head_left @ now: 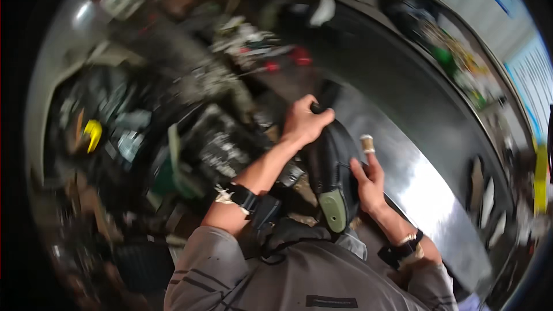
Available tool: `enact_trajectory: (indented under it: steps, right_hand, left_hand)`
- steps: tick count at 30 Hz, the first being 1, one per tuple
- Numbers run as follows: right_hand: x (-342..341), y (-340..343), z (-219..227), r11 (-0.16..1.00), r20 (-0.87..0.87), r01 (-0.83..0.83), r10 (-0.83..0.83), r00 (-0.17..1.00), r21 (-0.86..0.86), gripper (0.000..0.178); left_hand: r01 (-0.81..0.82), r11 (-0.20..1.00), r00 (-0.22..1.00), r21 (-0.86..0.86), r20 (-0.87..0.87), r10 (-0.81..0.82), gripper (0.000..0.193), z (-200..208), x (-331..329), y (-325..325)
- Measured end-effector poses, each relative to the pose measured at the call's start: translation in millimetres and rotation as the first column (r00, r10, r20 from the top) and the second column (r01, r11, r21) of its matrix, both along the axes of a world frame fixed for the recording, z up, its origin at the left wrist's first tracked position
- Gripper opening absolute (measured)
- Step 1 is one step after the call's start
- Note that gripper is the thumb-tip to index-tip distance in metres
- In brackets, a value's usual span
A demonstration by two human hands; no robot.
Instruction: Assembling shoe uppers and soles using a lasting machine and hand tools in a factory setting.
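Note:
A black shoe upper [330,158] is stretched over a pale green shoe last [333,210], whose bare end points toward me. At its far end my left hand [306,122] is closed on the shoe, with a dark part showing between thumb and fingers. My right hand [370,184] is beside the shoe's right flank, thumb close against it and index finger stretched away. A tan and white wrap [367,143] covers that fingertip. The lower fingers of the right hand are partly hidden.
A shiny metal bench [403,155] runs along my right, with loose pale and dark pieces [484,190] at its right side. A cluttered shelf [443,46] stands behind it. On the left are a blurred dark bin [109,103], a yellow object [92,133] and a dark box [216,141].

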State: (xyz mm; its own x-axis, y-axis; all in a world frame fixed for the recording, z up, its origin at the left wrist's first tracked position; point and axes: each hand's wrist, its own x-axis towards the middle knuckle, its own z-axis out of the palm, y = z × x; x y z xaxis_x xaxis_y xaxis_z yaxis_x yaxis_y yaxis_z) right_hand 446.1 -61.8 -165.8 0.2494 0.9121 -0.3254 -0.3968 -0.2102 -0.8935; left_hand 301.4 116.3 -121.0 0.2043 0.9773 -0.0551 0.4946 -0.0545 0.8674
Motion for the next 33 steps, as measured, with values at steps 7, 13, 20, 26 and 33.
enact_trajectory:
  steps: [7,13,20,26,33]
  right_hand:
    - [-171,48,50,0.938,0.070,-0.324,0.317,0.946,0.120,0.039]
    - [-326,82,75,0.874,-0.198,-0.458,0.484,0.852,0.164,0.020]
    - [-449,116,84,0.853,-0.325,-0.491,0.521,0.789,0.176,0.016]
    - [-508,146,68,0.849,-0.422,-0.498,0.522,0.741,0.176,0.044]
    - [-539,170,49,0.913,-0.335,-0.390,0.406,0.850,0.117,0.043]
  left_hand:
    - [-0.495,0.832,0.868,0.249,0.100,0.487,0.041,43,-220,-27]
    - [-0.612,0.704,0.511,-0.361,0.498,0.701,0.046,107,-406,-60]
    - [-0.702,0.564,0.054,-0.434,0.758,0.650,0.033,78,-471,-139]
    - [-0.515,0.592,-0.195,-0.620,0.757,0.623,0.035,78,-476,-126]
    - [-0.500,0.528,-0.294,-0.687,0.708,0.643,0.035,45,-505,-91]
